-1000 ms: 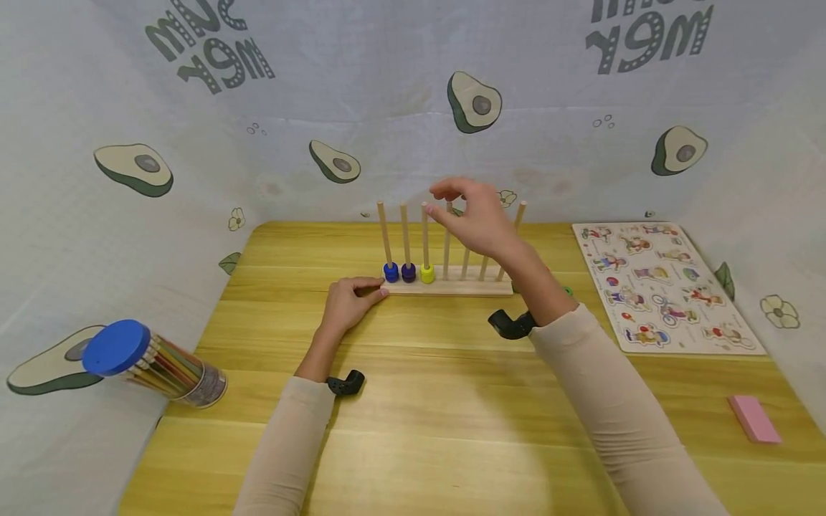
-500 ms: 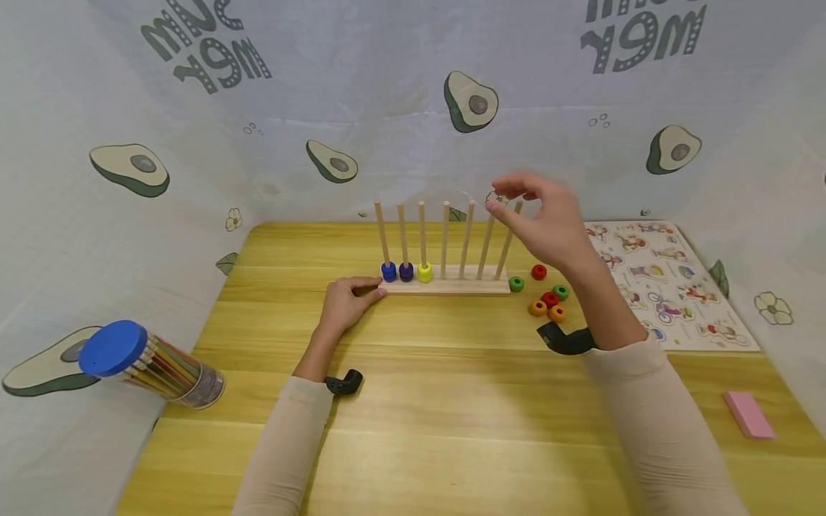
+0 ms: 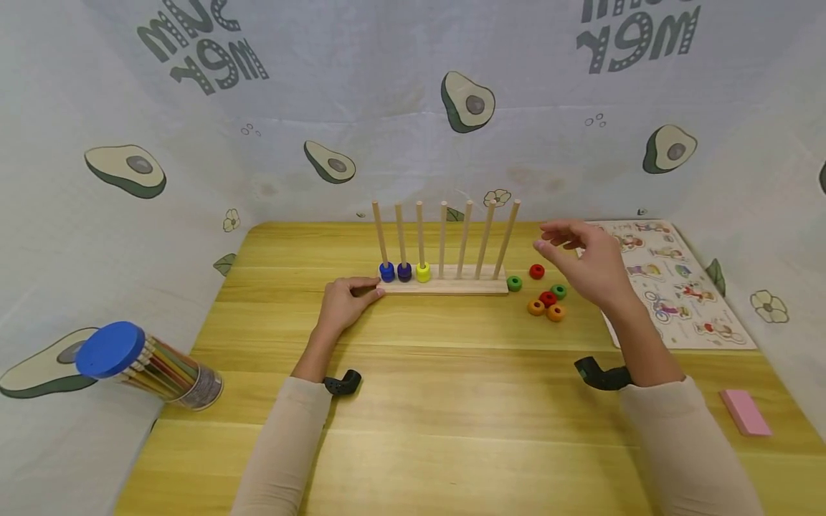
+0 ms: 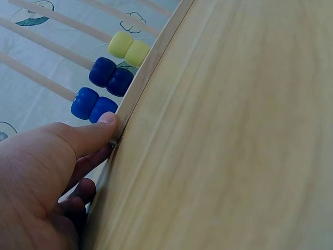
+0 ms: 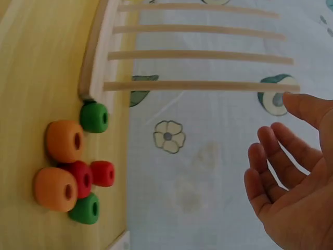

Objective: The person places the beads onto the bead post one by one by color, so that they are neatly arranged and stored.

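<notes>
A wooden peg stand (image 3: 467, 287) with several upright pegs stands at the back of the table. Its three leftmost pegs carry blue beads (image 3: 386, 272), dark purple-blue beads (image 3: 404, 272) and yellow beads (image 3: 422, 272), two of each in the left wrist view. My left hand (image 3: 342, 302) pinches the left end of the base, thumb in front, beside the blue beads (image 4: 86, 103). Raised right of the pegs, my right hand (image 3: 590, 265) holds nothing, its fingers loosely bent. Below it lie loose green (image 3: 514, 284), red (image 3: 537, 271) and orange beads (image 3: 556, 312).
A picture puzzle board (image 3: 684, 301) lies at the right behind my right hand. A pink block (image 3: 746, 413) sits near the right edge. On the left stands a clear tub of pencils (image 3: 168, 369) with a blue lid. A patterned cloth (image 3: 387, 107) hangs behind the table.
My right hand has moved right and down from above the pegs to beside the stand, uncovering the loose beads. My left hand stays on the base's left end.
</notes>
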### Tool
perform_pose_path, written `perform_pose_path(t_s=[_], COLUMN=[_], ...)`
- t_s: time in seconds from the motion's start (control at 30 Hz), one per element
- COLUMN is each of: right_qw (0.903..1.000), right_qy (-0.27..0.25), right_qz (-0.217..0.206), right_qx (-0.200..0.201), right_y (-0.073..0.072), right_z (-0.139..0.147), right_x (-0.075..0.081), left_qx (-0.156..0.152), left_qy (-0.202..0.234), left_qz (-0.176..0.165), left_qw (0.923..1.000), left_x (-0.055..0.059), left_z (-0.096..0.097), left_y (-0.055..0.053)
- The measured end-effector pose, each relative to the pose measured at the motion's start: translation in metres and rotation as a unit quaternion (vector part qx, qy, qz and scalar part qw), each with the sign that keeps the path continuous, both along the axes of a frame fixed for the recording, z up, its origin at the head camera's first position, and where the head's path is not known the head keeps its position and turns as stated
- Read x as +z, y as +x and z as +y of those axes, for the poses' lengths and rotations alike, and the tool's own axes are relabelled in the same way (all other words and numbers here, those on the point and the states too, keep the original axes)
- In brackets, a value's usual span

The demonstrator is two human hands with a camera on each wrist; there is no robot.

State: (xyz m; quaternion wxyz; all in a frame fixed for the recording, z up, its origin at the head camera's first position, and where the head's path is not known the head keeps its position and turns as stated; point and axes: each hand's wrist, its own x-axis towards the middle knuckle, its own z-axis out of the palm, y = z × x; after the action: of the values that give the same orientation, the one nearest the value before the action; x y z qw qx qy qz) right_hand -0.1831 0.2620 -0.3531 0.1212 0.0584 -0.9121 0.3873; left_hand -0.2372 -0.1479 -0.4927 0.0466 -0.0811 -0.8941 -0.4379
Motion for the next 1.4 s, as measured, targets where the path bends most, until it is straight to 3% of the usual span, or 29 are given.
perform_pose_path(t_s=[0.3, 0.57, 0.8, 1.1, 1.4], right_qw=[0.9952, 0.9943, 0.9931, 0.9882, 0.9875], right_qy=[0.039, 0.035, 0.05, 0.036, 0.048], right_qz=[-0.084, -0.088, -0.098, -0.142, -0.142], right_qx=[0.033, 0.05, 0.039, 0.043, 0.05], right_y=[-0.006, -0.013, -0.015, -0.019, -0.026], right_z=[0.015, 0.014, 0.014, 0.012, 0.01], right_x=[-0.05, -0.075, -0.083, -0.087, -0.093], left_qx=[-0.001, -0.003, -0.002, -0.004, -0.001], left_qy=[0.002, 0.004, 0.003, 0.0, 0.003], left_qz=[0.0, -0.004, -0.01, -0.005, -0.003], left_qw=[1.0, 1.0, 0.9999, 1.0, 1.0], left_x=[0.0, -0.002, -0.001, -0.002, -0.001], left_z=[0.0, -0.001, -0.001, -0.002, -0.001], left_y=[0.001, 0.0, 0.0, -0.002, -0.001])
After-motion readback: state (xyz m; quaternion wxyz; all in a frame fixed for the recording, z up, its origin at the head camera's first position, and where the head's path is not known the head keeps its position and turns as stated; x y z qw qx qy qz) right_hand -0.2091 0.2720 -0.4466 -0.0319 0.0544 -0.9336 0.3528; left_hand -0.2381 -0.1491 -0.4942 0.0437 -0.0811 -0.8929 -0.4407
